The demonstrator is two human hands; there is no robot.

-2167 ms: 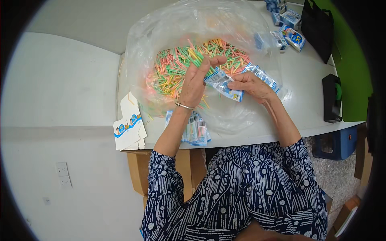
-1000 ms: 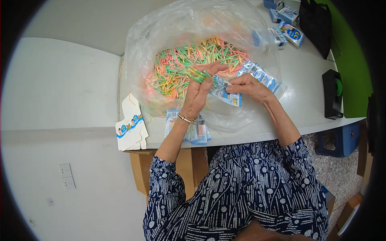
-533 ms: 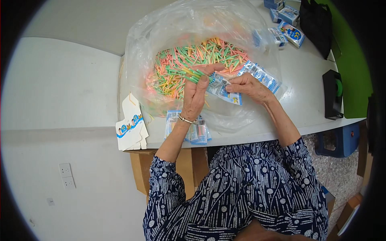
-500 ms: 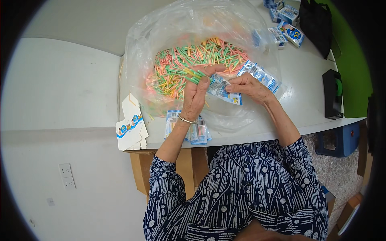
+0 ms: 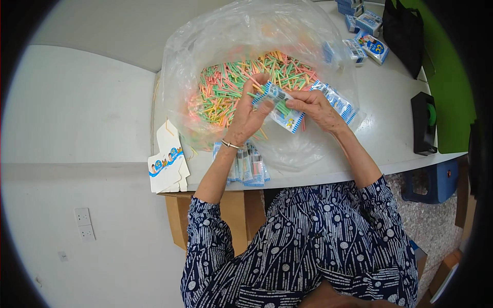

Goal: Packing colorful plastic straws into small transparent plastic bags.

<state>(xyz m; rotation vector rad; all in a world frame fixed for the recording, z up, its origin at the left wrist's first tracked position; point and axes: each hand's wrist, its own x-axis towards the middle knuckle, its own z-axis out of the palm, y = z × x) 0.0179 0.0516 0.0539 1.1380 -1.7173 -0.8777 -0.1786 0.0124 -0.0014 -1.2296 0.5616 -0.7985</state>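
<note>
Between my hands is a small clear packet (image 5: 290, 122) with blue-striped ends, and green sticks show inside it. My left hand (image 5: 250, 114) pinches the packet's upper end, where a few pink and yellow sticks (image 5: 255, 83) stick out. With thumb and fingers, my right hand (image 5: 317, 109) grips the packet's right side. Behind them a large clear plastic bag (image 5: 179, 56) lies open, holding a heap of thin pink, green and yellow candy-like sticks (image 5: 221, 84). More flat packets (image 5: 336, 102) lie beside my right hand.
Filled packets (image 5: 251, 167) lie at the table's front edge below my left wrist. Flattened white cartons (image 5: 168, 167) sit at the left corner. Small blue-and-white boxes (image 5: 368, 23) and a black bag (image 5: 403, 36) stand far right. A black tape dispenser (image 5: 423, 123) is near the right edge.
The green and yellow sticks that lay in my left hand have gone largely into the packet. My left hand has closed on the packet's upper end, and the packet is tilted more upright.
</note>
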